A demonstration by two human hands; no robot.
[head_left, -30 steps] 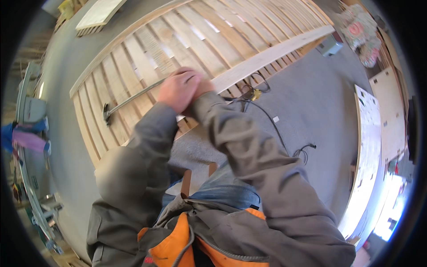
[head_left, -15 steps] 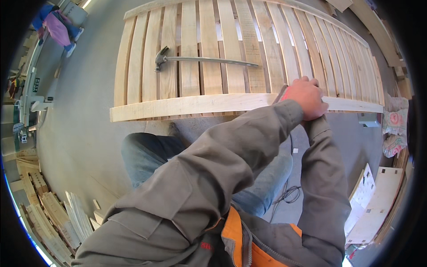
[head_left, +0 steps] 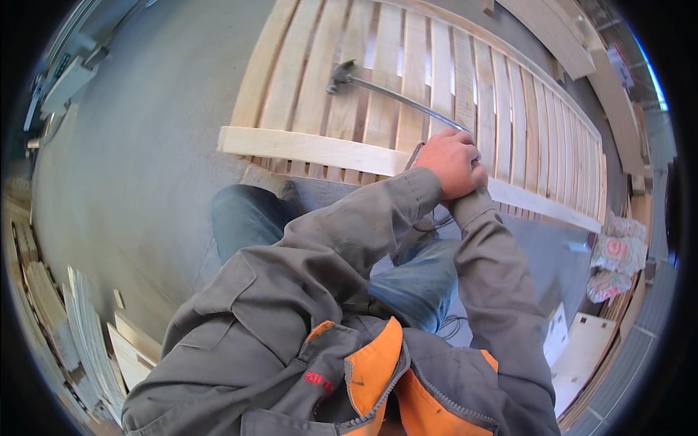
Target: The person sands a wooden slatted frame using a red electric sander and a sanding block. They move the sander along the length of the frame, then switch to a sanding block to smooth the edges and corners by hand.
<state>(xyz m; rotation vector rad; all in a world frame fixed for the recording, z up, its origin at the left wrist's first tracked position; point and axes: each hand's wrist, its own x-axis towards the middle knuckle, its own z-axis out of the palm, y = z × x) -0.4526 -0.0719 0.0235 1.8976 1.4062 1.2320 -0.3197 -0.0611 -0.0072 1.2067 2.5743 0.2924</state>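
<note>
Since a moment ago my view has swung, so the slatted wooden panel (head_left: pixel 451 94) now runs off toward the upper right and my hands sit nearer its middle, still at the near rail. Closest to me are my grey jacket sleeves and the orange lining at my chest, with my jeans-clad knee below them above the grey concrete floor (head_left: pixel 138 182). My left hand (head_left: pixel 452 161) lies on top, curled closed over my right hand (head_left: pixel 476 190), which is almost wholly hidden beneath it; I cannot tell how the right fingers are set. Both press at the pale cross board (head_left: pixel 313 149) that lies across the slats' near ends. A thin metal piece (head_left: pixel 413 155) pokes out just left of my left hand, touching the board. Farther off, a hammer (head_left: pixel 385 89) with a long metal handle rests on the slats, its head away from me. Loose boards (head_left: pixel 87 341) are stacked at my lower left.
</note>
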